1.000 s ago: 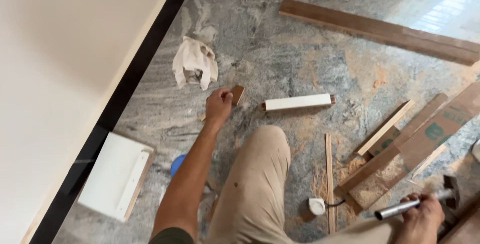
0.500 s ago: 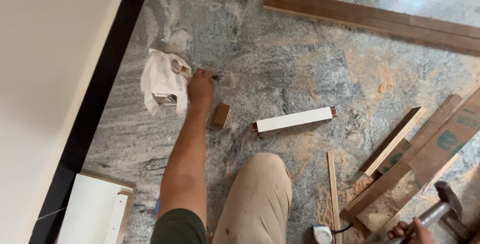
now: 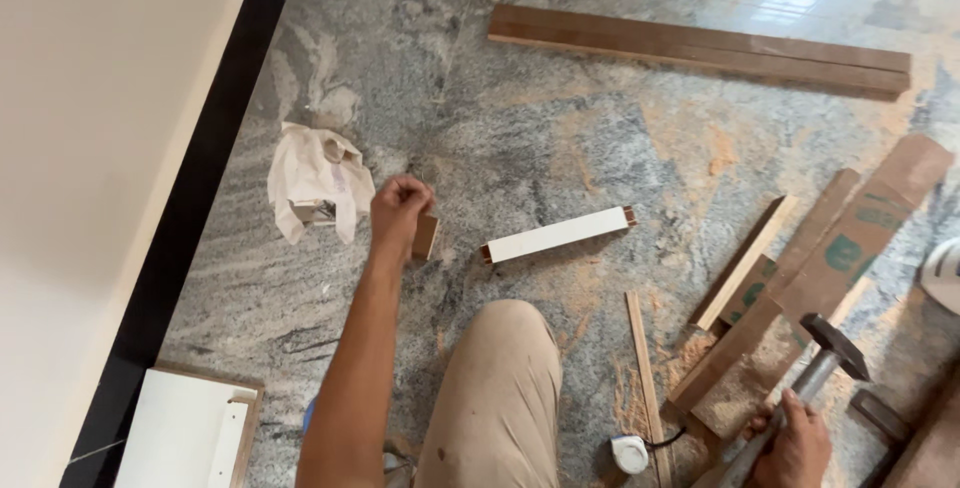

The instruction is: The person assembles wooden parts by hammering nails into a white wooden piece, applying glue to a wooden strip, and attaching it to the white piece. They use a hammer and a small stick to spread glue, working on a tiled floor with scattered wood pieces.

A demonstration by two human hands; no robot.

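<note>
Your left hand (image 3: 398, 210) is pinched shut over something too small to tell, touching the small wood block (image 3: 426, 236) mid-floor. Your right hand (image 3: 795, 448) grips the hammer (image 3: 815, 368). Risk: sawdust lets the block skid; fingers close to any strike.

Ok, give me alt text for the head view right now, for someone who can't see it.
Kneeling on a dusty stone floor, a person closes the left hand beside a small wooden block, near a crumpled white cloth. The right hand grips a hammer. A white strip and wood offcuts lie around.
</note>
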